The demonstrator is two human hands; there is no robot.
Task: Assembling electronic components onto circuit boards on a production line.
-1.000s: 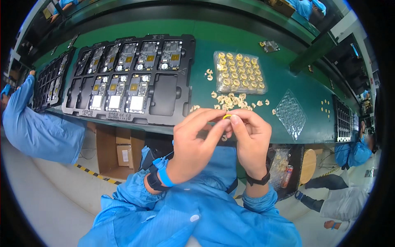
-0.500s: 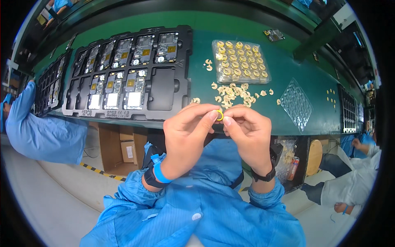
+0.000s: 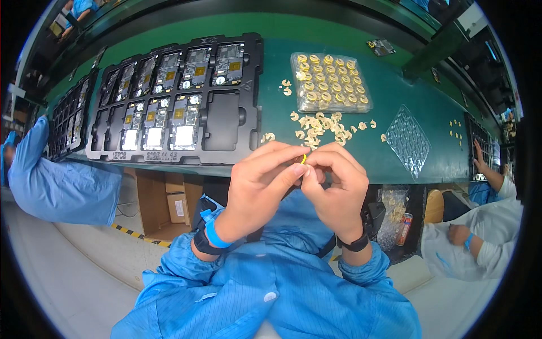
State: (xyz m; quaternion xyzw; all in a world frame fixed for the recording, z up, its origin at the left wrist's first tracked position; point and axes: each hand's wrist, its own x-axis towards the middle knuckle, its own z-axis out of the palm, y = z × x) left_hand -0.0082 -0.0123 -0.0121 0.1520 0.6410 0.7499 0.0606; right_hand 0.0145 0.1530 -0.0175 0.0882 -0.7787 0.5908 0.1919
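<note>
Pinched between both hands is a small yellow-rimmed disc (image 3: 304,159), turned nearly edge-on at the table's front edge. My left hand (image 3: 261,186) grips it by thumb and forefinger from one side. From the other side, the fingertips of my right hand (image 3: 340,189) close on it too. Its face is mostly hidden by the fingers. Just beyond lies a loose pile of cream C-shaped pieces (image 3: 320,125). Behind the pile, a clear plastic tray (image 3: 309,106) holds rows of round yellow-edged discs, with cream pieces on their tops.
A black tray (image 3: 248,93) with several circuit boards stands at the left. An empty clear blister sheet (image 3: 407,144) lies right of the pile. One board (image 3: 381,47) sits at the back. Co-workers' arms (image 3: 490,169) show at both sides; below are cardboard boxes (image 3: 152,198).
The yellow-rimmed disc has turned from showing its round outline to nearly edge-on in my fingers. At the right, a co-worker's hand has moved up to the black tray there.
</note>
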